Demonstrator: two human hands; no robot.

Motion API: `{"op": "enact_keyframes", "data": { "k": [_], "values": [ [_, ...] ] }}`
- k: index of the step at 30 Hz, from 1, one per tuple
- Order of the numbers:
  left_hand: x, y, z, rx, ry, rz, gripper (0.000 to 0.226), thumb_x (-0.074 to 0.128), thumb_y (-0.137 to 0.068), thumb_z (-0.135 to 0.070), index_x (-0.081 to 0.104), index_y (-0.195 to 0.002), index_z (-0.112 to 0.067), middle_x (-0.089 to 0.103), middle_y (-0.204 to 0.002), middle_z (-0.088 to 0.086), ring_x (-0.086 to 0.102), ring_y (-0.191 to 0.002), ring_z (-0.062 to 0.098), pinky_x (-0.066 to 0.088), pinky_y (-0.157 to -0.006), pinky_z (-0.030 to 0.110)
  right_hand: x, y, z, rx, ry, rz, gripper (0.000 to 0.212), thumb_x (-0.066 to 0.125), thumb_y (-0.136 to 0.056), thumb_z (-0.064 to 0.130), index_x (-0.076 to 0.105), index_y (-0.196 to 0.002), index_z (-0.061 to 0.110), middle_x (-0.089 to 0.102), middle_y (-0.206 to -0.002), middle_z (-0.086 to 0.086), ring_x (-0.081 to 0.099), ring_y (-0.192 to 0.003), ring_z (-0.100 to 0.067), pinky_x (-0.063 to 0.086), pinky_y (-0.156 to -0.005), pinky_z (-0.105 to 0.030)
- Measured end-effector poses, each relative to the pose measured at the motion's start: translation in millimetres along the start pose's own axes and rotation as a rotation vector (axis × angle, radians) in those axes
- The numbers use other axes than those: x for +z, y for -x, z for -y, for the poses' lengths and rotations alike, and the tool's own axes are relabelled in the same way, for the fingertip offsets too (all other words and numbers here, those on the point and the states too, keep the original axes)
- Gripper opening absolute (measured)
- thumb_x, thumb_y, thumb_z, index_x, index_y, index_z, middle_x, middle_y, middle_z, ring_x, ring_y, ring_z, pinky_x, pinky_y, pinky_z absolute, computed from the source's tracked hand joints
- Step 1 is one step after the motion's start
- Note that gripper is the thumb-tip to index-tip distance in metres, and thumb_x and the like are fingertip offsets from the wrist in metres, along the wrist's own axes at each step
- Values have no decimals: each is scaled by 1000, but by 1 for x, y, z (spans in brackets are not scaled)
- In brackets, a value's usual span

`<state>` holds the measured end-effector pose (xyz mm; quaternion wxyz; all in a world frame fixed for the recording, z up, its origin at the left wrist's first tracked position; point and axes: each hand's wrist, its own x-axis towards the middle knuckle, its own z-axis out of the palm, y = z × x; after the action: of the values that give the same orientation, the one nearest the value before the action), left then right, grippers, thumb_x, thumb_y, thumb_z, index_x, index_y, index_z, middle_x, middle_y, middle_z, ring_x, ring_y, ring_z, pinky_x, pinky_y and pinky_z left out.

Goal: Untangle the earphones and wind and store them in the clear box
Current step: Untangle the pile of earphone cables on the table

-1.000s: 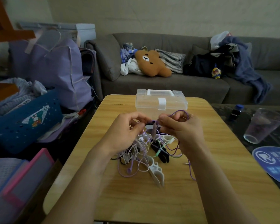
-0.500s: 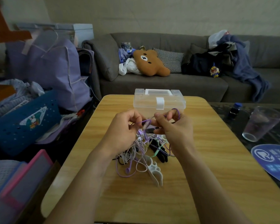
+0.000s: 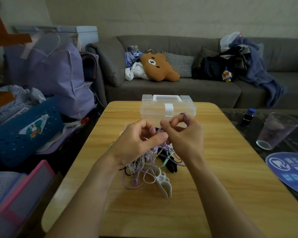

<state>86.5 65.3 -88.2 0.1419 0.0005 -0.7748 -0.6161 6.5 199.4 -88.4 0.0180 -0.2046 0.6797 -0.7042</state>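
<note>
Clear box (image 3: 168,107) latched shut, contents not discernible. My left hand (image 3: 138,140) and right hand (image 3: 184,134) each pinch the tangled earphones (image 3: 144,162) above the tabletop (image 3: 230,169).

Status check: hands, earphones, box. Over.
Left hand and right hand both pinch purple cord above table. Earphones still one tangle. Box latched shut behind. White winder caught under cords.
</note>
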Motion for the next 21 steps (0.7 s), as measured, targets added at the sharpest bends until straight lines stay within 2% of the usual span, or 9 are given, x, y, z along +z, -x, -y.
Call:
{"op": "enact_keyframes", "data": {
  "k": [1, 3, 5, 7, 10, 14, 18, 21],
  "values": [
    [0, 0, 0, 1, -14, -15, 47, 79, -73, -40, 55, -90, -3, 66, -90, 23, 68, -94, 41, 54, -90, 59, 0, 0, 0, -13, 10, -4, 31, 78, -86, 9, 52, -71, 15, 70, -61, 0, 71, -56, -16, 52, -50, -27],
    [0, -2, 2, -4, -25, -54, 36, 78, -79, -26, 54, -92, -3, 70, -92, 22, 69, -95, 40, 55, -90, 56, 0, 0, 1, -29, 1, -15, 29, 77, -87, 8, 52, -73, 14, 71, -64, -2, 74, -61, -17, 52, -50, -25],
    [-1, -4, 5, -8, -9, -73, 23, 70, -91, -8, 51, -97, 4, 74, -91, 20, 72, -90, 34, 59, -86, 45, -2, 0, 1, -19, -45, -34, 28, 75, -88, 7, 51, -74, 12, 73, -68, -6, 75, -65, -19, 52, -48, -24],
    [-4, -6, 5, -10, -6, -67, 15, 60, -96, -2, 48, -99, 6, 75, -88, 19, 71, -79, 28, 59, -72, 30, -3, -1, 2, 0, -94, -56, 28, 73, -90, 7, 50, -75, 11, 74, -70, -10, 76, -66, -23, 56, -51, -30],
    [-7, -6, 5, -2, -43, -60, 23, 60, -95, -13, 46, -95, 4, 72, -77, 18, 68, -66, 21, 54, -60, 27, -4, -3, 1, 4, -128, -87, 27, 75, -88, 5, 52, -74, 10, 74, -71, -11, 76, -72, -26, 62, -66, -39],
    [-7, -2, 0, 7, -78, -54, 31, 59, -87, -34, 47, -86, -5, 66, -61, 6, 61, -52, 17, 52, -55, 30, -6, -6, -1, 13, -279, -140, 28, 74, -87, -1, 50, -73, 8, 71, -77, -16, 76, -76, -27, 61, -66, -29],
    [-10, 0, -7, -3, 63, -61, 34, 58, -88, -36, 48, -87, -4, 62, -59, 9, 56, -53, 22, 50, -55, 30, -17, -13, -6, 54, -418, -283, 29, 71, -89, -1, 49, -75, 12, 71, -76, -8, 76, -79, -25, 60, -68, -27],
    [-16, -1, -4, -12, 49, -129, 33, 65, -85, -33, 43, -84, -8, 60, -59, 11, 49, -50, 22, 43, -48, 27, -30, -21, -10, 66, -462, -406, 32, 69, -90, -3, 47, -73, 14, 67, -76, -8, 76, -73, -19, 59, -68, -27]
  ]
}}
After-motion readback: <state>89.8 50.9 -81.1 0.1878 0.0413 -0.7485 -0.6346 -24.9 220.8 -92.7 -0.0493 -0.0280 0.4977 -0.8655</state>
